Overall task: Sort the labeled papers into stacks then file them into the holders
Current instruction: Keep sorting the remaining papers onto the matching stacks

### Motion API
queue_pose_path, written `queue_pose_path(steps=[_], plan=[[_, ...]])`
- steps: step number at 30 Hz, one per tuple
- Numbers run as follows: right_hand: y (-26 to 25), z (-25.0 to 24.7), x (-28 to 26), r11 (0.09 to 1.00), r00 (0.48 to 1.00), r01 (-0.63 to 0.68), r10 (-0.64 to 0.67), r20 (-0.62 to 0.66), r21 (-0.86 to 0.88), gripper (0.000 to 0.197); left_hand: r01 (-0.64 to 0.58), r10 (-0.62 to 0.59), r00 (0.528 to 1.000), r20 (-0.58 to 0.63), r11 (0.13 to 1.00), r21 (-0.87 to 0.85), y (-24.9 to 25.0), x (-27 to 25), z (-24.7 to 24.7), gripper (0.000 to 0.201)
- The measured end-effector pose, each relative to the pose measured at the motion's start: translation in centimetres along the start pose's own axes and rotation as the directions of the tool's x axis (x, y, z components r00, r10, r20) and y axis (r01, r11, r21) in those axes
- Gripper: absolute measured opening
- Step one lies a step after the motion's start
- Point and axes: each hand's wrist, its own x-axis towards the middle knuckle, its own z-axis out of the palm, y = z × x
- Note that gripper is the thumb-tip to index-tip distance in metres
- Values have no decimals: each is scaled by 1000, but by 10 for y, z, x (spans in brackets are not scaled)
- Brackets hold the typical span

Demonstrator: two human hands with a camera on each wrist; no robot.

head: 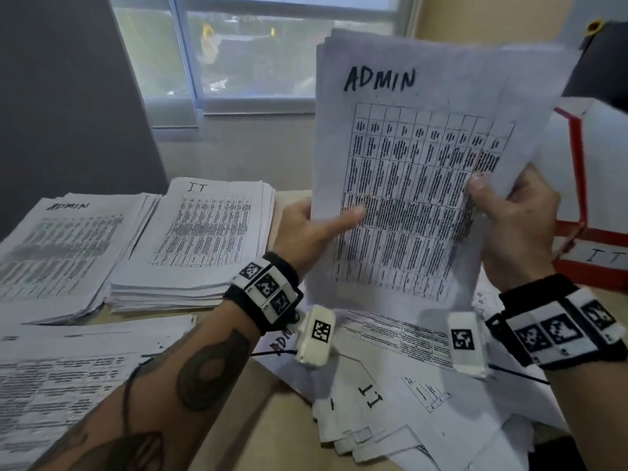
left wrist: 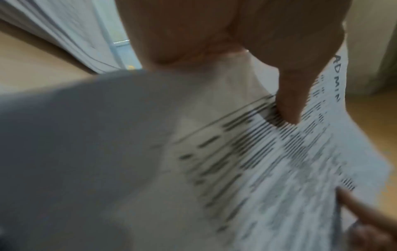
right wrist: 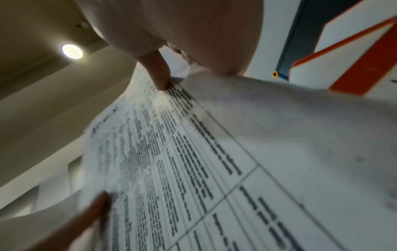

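While both thumbs press its face, raised hands pinch, seemingly, several ADMIN sheets (head: 418, 185).

My desk (head: 234, 416) has a light brown top. At its far left corner lies a thick stack labeled ADMIN (head: 54, 253), and just beside it, to the right, a thick stack labeled IT (head: 200, 239); their edges overlap a little. Along the left edge, nearer to me, more printed sheets (head: 61, 379) lie flat. On the right part of the desk there is a loose, untidy pile of papers (head: 407, 396), some marked IT, one marked ADMIN. At the far right stands a red and white holder (head: 591, 253) labeled IT.
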Motion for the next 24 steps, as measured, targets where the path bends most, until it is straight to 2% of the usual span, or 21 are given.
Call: queue_pose_path(steps=[1,3,4,6,8,9,10,12,14,15,17,20,22,24], plan=[[2,1,-2,1000,1000,-17,17,-6,19,20,40,-43,997,64,998,43,-7,-3,-2,24],[1,5,-4,999,999,-45,45,-12,17,14,24,-42,993,106,985,170,-10,-8,-7,14],[-2,7,-2,998,998,-67,67,12,8,8,-11,-9,996,89,974,225,-5,-7,-12,11],[-6,12,1,985,977,-170,164,139,31,17,-59,64,998,-6,938,343,12,0,-34,19],[-3,11,9,960,911,-281,273,309,-21,16,-42,99,988,-121,912,409,32,11,-70,26],[3,14,13,952,859,-265,305,412,-153,15,2,96,974,-206,904,427,41,13,-100,27],[11,14,16,919,795,-170,340,502,-355,26,52,88,953,-291,895,443,47,16,-133,30],[35,14,19,746,635,139,438,636,-652,73,173,66,897,-437,857,485,52,16,-215,36],[59,17,14,552,456,316,625,634,-772,104,329,26,821,-570,794,511,52,12,-295,38],[73,16,12,491,409,376,673,616,-786,111,415,6,775,-631,748,518,52,7,-332,47],[88,16,8,455,389,402,701,598,-795,117,555,-29,726,-687,615,560,48,-4,-388,55],[90,20,6,409,410,375,731,545,-832,105,677,-64,693,-718,399,618,36,-24,-451,58],[86,24,4,402,414,365,738,533,-840,111,714,-91,673,-734,335,614,26,-33,-473,56],[83,28,3,403,427,340,739,522,-849,107,742,-133,658,-741,283,608,15,-36,-485,52]])
